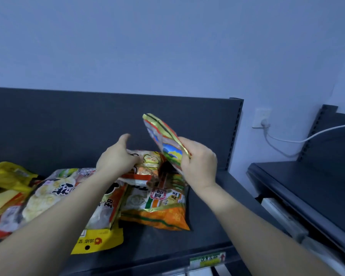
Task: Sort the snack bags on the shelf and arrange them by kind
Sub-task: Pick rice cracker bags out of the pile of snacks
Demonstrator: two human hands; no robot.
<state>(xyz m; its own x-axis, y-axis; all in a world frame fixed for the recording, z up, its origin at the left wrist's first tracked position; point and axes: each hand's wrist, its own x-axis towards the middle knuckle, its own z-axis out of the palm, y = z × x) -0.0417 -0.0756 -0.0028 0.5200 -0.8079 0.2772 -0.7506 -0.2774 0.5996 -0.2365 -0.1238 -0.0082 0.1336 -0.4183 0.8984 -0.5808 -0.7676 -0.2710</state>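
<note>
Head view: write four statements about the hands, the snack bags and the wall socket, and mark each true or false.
1. The right hand holds a snack bag lifted off the shelf, its fingers curled round one edge. True.
2. The left hand holds a second bag high in the air. False: it is down at the pile of bags on the shelf.
3. A yellow bag with a hang hole lies at the front of the pile. True.
4. The wall socket has nothing plugged in. False: a plug with a white cable sits in it.
</note>
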